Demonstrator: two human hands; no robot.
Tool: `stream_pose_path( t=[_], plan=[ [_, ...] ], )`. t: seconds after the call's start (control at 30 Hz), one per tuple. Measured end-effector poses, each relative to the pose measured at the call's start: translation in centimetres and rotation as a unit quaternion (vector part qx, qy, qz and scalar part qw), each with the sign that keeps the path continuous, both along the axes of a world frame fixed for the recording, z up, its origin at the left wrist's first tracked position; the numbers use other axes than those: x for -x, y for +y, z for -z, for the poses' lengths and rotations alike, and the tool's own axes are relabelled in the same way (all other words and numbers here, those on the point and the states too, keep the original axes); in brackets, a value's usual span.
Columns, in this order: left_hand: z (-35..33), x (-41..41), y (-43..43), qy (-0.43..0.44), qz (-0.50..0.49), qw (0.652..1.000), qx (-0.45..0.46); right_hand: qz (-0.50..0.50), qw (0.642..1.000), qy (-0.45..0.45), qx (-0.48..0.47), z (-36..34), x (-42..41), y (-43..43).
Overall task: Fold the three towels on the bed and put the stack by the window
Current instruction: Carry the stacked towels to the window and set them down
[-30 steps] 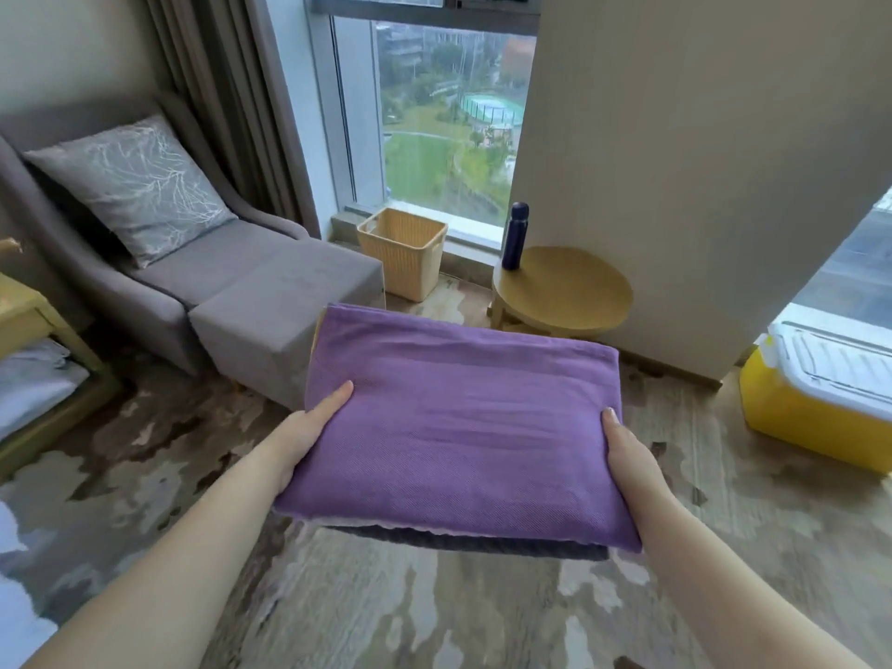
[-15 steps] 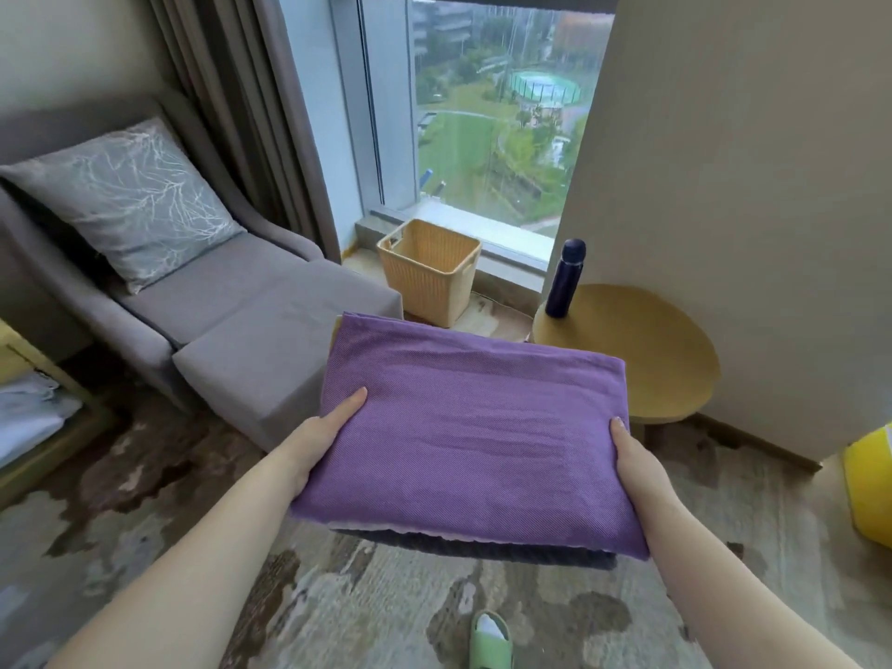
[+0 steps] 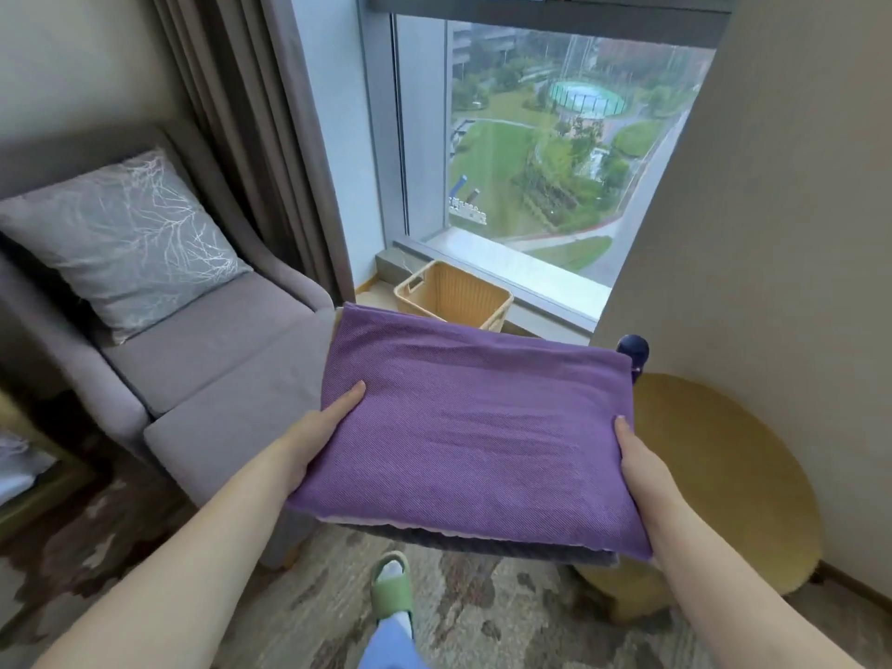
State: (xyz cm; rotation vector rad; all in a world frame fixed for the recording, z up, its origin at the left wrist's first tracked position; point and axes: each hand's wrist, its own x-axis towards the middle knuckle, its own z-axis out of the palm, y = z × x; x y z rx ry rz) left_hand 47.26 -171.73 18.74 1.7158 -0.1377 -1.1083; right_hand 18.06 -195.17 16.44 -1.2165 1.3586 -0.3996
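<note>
A stack of folded towels [image 3: 473, 427] hangs in the air in front of me, a purple one on top, with a pale edge and a dark grey towel showing beneath its near edge. My left hand [image 3: 318, 432] grips the stack's left side, thumb lying on the purple cloth, fingers hidden underneath. My right hand [image 3: 637, 461] holds the right side the same way. The window [image 3: 545, 137] is straight ahead, its sill just beyond the stack.
A woven basket [image 3: 453, 296] stands on the floor under the window. A round yellow side table [image 3: 724, 475] with a dark bottle [image 3: 634, 352] is at my right, against a beige wall. A grey armchair [image 3: 202, 359] with a cushion sits left. My green slipper [image 3: 392, 589] is below.
I have walked closer to the window carrying the stack. The basket, side table and armchair now appear nearer, and the yellow bin at the right has left view. Both grips are unchanged.
</note>
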Motion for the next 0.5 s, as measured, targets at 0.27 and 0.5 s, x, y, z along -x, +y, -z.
stream_pose_path(
  t=[0.27, 0.5],
  plan=[
    [-0.4, -16.9, -13.1, -0.031, 0.045, 0.999, 0.001, 0.03, 0.999, -0.007, 0.044, 1.0, -15.6, -11.1],
    [-3.0, -27.5, -24.0, -0.054, 0.048, 0.997, 0.033, 0.065, 0.996, -0.023, 0.052, -0.5, -24.6, -20.4]
  ],
)
